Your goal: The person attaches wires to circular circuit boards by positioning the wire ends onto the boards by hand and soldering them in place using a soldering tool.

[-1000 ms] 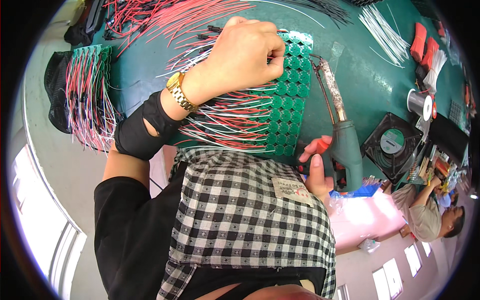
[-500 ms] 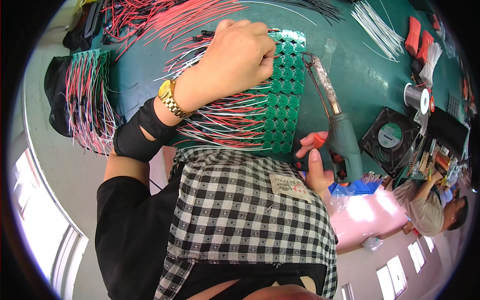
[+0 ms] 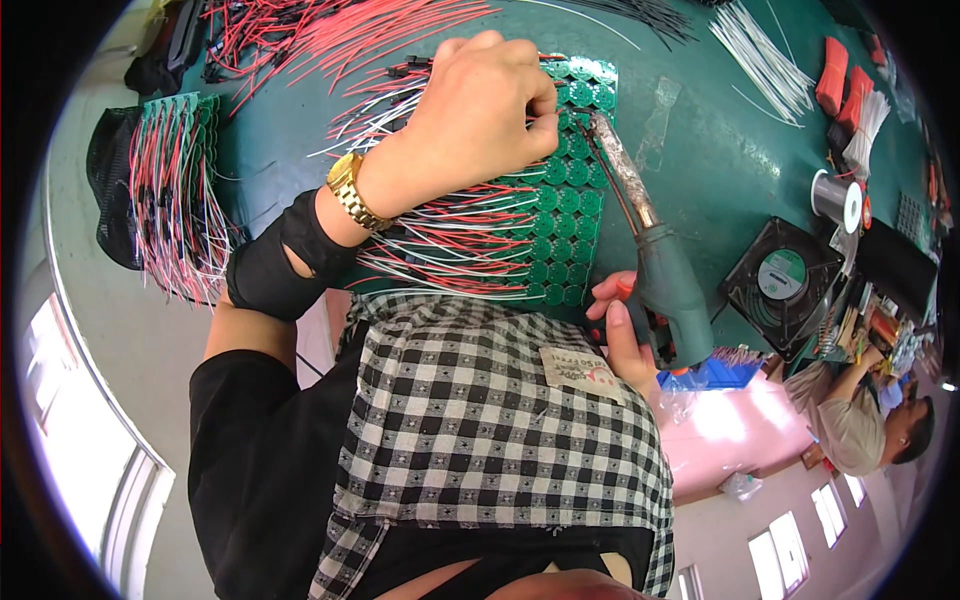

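My left hand, wearing a gold wristwatch, is closed in a pinch over the panel of round green circuit boards. A short bit of red wire shows at its fingertips; the rest is hidden by the hand. In my right hand is a green soldering gun. Its long metal barrel slants up and left, with the tip over the panel close to my left fingertips. Red and white wires run leftward from the rows of boards, and more lie under my left wrist.
Loose red wires lie at the far side, white wires at far right. A second wired panel sits at the left edge. On the right are a solder spool, a black fan and a blue tray. Another person works beyond.
The soldering gun has moved left and slightly down at its tip, from beside the panel to over the boards by my left fingertips. My left hand has shifted slightly to the right.
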Demonstrator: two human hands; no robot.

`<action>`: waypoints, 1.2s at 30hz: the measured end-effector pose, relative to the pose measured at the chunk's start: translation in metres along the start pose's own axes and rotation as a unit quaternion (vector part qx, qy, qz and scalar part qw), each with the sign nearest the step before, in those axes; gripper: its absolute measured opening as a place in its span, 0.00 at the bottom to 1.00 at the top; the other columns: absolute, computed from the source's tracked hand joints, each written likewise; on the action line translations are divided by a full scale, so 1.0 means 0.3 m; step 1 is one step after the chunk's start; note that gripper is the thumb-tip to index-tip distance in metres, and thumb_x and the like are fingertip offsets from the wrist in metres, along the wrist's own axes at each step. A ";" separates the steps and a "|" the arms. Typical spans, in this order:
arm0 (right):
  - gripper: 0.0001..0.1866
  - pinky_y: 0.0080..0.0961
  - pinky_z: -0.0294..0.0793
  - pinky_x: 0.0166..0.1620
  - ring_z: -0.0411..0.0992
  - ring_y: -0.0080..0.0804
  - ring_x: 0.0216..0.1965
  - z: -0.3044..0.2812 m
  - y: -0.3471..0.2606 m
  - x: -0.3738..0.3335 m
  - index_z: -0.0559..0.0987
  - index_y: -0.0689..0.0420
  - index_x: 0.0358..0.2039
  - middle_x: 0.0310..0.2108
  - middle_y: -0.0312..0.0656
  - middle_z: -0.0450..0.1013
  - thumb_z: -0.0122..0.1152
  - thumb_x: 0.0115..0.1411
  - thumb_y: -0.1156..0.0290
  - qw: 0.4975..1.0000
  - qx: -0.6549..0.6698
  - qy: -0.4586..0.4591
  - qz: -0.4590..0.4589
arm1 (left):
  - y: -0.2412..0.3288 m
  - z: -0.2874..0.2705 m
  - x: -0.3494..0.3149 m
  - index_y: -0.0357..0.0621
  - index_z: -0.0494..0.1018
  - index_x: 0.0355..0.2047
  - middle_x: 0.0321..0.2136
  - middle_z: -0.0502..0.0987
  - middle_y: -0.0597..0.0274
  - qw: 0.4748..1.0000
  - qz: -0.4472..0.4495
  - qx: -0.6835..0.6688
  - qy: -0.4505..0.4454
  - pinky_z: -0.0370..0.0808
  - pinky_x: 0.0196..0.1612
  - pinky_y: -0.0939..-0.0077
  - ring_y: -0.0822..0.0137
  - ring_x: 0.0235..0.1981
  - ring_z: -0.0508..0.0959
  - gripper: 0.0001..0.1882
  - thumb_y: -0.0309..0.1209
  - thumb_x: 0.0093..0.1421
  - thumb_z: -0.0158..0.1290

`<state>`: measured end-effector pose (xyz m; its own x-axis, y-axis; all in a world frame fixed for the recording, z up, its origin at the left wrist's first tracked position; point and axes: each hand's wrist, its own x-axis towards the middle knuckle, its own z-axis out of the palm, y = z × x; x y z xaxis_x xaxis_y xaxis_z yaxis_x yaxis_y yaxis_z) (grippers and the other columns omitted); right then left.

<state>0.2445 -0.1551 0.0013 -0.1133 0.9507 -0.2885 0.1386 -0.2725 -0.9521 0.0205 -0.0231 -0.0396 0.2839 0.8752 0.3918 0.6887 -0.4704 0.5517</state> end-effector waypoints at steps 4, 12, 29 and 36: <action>0.10 0.21 0.71 0.32 0.69 0.22 0.27 -0.001 -0.004 -0.001 0.73 0.61 0.38 0.31 0.39 0.71 0.55 0.54 0.79 1.000 -0.001 0.001 0.020 | -0.002 -0.001 0.002 0.45 0.71 0.16 0.18 0.69 0.68 1.000 -0.003 0.002 -0.011 0.64 0.32 0.69 0.64 0.24 0.69 0.05 0.25 0.40 0.58; 0.09 0.20 0.70 0.31 0.69 0.21 0.26 -0.018 0.008 -0.001 0.73 0.61 0.38 0.31 0.38 0.71 0.56 0.55 0.78 0.996 -0.075 -0.028 0.030 | -0.006 0.002 0.006 0.45 0.71 0.16 0.17 0.68 0.67 1.000 0.003 0.006 -0.007 0.64 0.31 0.70 0.64 0.24 0.69 0.05 0.25 0.40 0.58; 0.19 0.26 0.71 0.31 0.71 0.30 0.26 0.012 0.040 0.017 0.65 0.64 0.49 0.37 0.52 0.71 0.51 0.56 0.74 0.993 0.076 0.057 -0.072 | -0.018 0.016 0.005 0.46 0.70 0.14 0.17 0.68 0.67 1.000 0.005 -0.004 -0.004 0.64 0.32 0.69 0.63 0.24 0.69 0.06 0.25 0.39 0.58; 0.20 0.24 0.70 0.32 0.70 0.29 0.23 0.005 0.082 0.019 0.64 0.65 0.48 0.34 0.51 0.71 0.51 0.57 0.69 0.979 0.156 0.102 -0.088 | -0.008 -0.002 0.002 0.50 0.70 0.13 0.19 0.70 0.66 1.000 0.007 0.018 -0.012 0.63 0.33 0.65 0.61 0.27 0.70 0.06 0.27 0.39 0.57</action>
<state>0.2457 -0.1568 -0.0240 0.0939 0.9880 -0.1224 -0.1769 -0.1044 -0.9787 0.0185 -0.0216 -0.0402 0.3081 0.8715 0.3815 0.7083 -0.4779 0.5195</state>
